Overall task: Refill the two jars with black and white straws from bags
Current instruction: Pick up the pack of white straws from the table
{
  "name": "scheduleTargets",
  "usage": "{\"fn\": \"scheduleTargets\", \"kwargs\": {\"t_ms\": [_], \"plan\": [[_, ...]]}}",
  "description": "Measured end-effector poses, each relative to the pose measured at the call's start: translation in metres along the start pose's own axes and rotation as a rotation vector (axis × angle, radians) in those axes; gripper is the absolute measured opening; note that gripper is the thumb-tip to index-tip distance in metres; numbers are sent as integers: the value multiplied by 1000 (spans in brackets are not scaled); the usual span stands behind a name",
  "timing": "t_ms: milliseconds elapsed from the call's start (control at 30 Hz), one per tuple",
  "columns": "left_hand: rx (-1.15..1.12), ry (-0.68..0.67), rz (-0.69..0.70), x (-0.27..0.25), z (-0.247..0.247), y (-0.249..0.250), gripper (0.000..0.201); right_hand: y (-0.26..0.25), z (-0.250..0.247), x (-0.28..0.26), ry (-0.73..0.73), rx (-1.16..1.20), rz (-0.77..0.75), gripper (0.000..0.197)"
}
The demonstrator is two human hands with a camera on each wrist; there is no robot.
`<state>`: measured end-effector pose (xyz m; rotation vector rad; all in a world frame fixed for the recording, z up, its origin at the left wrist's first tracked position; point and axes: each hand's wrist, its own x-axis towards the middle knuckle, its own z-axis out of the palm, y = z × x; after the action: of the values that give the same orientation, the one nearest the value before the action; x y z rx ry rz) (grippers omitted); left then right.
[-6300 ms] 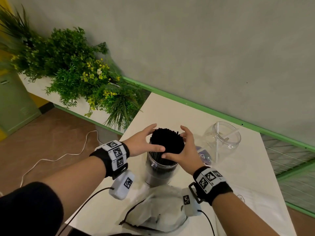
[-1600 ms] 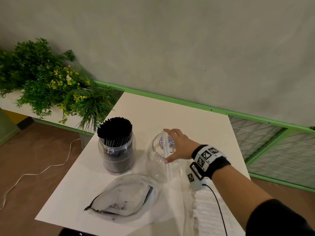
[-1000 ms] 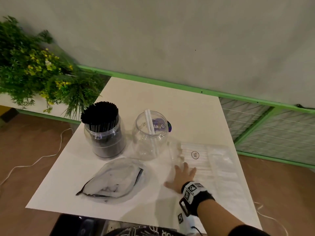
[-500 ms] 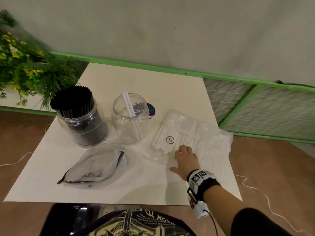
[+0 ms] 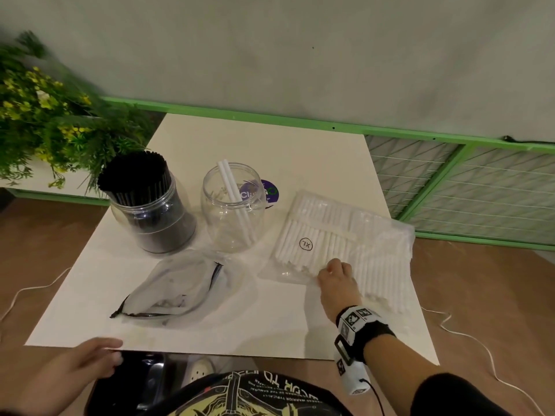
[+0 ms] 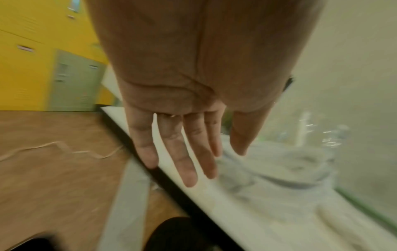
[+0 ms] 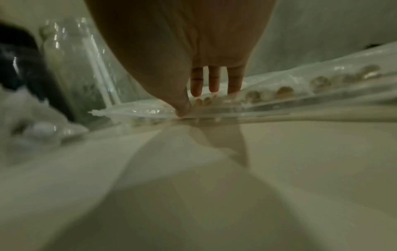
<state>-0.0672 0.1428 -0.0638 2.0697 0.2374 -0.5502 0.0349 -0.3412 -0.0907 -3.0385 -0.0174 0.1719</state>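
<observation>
My right hand (image 5: 338, 285) rests on the near edge of the bag of white straws (image 5: 351, 244). In the right wrist view my thumb (image 7: 182, 108) presses the clear plastic flap down and my fingers (image 7: 196, 84) reach straight onto the straw ends; whether thumb and fingers pinch the plastic between them, I cannot tell. The bag lies flat on the right part of the white table (image 5: 270, 139), a circled "XL" mark on top.

My left hand (image 5: 87, 364) hangs at the near left corner of the table, fingers (image 6: 189, 152) straight and slightly spread, holding nothing.

Just left of the straw bag stands the clear jar (image 5: 232, 208), upright, with two white straws (image 5: 232, 196) leaning inside. Left of that, close beside it, the jar of black straws (image 5: 150, 205), packed full. In front of both jars lies the emptied plastic bag (image 5: 177, 291), crumpled. A purple sticker (image 5: 268, 190) shows behind the clear jar. Green plants (image 5: 54, 115) at the far left.
</observation>
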Motion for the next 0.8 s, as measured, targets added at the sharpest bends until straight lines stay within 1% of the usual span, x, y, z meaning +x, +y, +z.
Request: {"fn": "scheduleTargets", "kwargs": {"t_ms": [33, 67, 100, 133, 167, 233, 267, 333, 367, 400, 433, 467, 533, 567, 633, 733, 767, 800], "plan": [[55, -32, 69, -7, 8, 50, 21, -1, -6, -2, 49, 37, 59, 30], [69, 1, 105, -3, 15, 86, 18, 0, -12, -2, 106, 76, 99, 27], [68, -50, 145, 2, 21, 115, 15, 0, -18, -4, 172, 129, 124, 25], [100, -72, 213, 7, 31, 141, 14, 0, -26, -5, 248, 186, 133, 24], [115, -91, 278, 13, 41, 164, 17, 1, -33, -5, 332, 241, 125, 21], [178, -84, 394, 31, 68, 209, 30, 2, -52, -5, 517, 331, 86, 15], [211, -80, 462, 42, 79, 229, 42, 2, -64, -4, 572, 365, 60, 16], [236, -29, 582, 63, 100, 262, 66, 3, -90, -4, 647, 384, -14, 24], [220, -10, 612, 74, 108, 275, 74, 3, -103, -4, 674, 372, -53, 24], [203, 19, 628, 83, 114, 288, 77, 4, -115, -5, 693, 349, -87, 23], [168, 30, 627, 89, 120, 299, 74, 5, -125, -4, 705, 325, -114, 21], [116, 41, 623, 93, 123, 309, 64, 7, -134, -3, 715, 300, -134, 17], [51, 89, 663, 96, 126, 322, 28, 10, -147, 2, 729, 263, -177, 12], [54, 131, 687, 96, 125, 326, 18, 10, -151, 4, 733, 257, -203, 10], [42, 203, 691, 98, 120, 329, 19, 11, -156, 7, 729, 257, -290, 4], [-17, 238, 661, 98, 108, 331, 11, 14, -156, 5, 672, 157, -360, 27], [-26, 243, 660, 99, 103, 329, 12, 15, -157, 4, 692, 130, -371, 27], [-37, 246, 657, 101, 98, 328, 12, 16, -162, 3, 723, 112, -385, 19]]}}
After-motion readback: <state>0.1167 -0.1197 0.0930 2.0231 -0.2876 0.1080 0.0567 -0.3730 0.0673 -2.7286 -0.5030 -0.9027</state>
